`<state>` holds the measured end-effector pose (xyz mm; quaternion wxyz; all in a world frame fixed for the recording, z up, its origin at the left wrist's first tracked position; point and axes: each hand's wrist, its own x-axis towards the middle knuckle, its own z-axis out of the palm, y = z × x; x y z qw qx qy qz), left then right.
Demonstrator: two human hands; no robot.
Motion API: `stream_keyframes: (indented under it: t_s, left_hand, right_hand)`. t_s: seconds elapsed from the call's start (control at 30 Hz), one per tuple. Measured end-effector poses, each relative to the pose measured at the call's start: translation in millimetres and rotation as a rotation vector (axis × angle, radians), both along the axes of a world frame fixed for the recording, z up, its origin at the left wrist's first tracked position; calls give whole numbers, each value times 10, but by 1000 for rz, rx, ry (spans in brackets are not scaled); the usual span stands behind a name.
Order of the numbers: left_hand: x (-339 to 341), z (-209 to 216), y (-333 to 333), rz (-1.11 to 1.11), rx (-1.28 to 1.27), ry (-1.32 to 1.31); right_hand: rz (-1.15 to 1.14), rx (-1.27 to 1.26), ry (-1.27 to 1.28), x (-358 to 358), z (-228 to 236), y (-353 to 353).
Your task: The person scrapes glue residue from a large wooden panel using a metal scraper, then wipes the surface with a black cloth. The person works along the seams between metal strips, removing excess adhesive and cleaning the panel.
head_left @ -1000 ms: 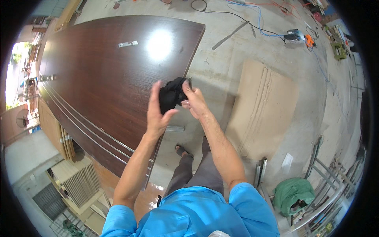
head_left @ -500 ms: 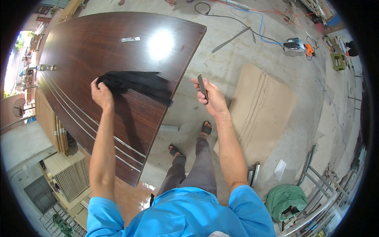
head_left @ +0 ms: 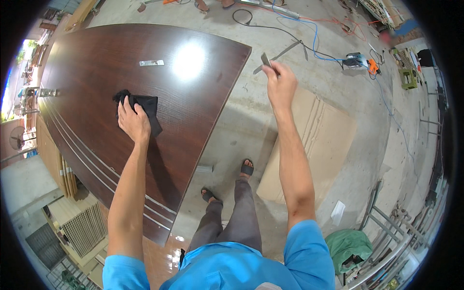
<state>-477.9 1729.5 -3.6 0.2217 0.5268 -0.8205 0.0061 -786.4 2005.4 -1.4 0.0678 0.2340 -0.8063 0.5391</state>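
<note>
Black cloth [head_left: 149, 107] on brown panel [head_left: 96, 63], under left hand [head_left: 134, 122]; fingers spread over it, grip unclear. Judged light, soft; best taken bunched. Right hand [head_left: 282, 83] pinches thin flat piece [head_left: 265, 60], likely stiff, off panel's right edge.

Bright overall; blown-out glare spot [head_left: 189, 61] on the far side of the dark panel [head_left: 193, 106], soft shadow [head_left: 162, 171] beside the left forearm [head_left: 126, 203]. Opening [head_left: 12, 92] at far left clips to white. Fisheye bends edges into black corners; right-rim clutter [head_left: 430, 212] looks soft, maybe lens blur.
</note>
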Motion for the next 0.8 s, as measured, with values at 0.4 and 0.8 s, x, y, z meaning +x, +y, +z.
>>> stream_keyframes:
  t_s: [0.4,0.8]
  left_hand:
    - [-20,84,36,11,77,-57]
    - [-23,94,29,1,101,-60]
  right_hand:
    - [159,150,398,-172,-87,-446]
    - [276,38,519,107,-19,-215]
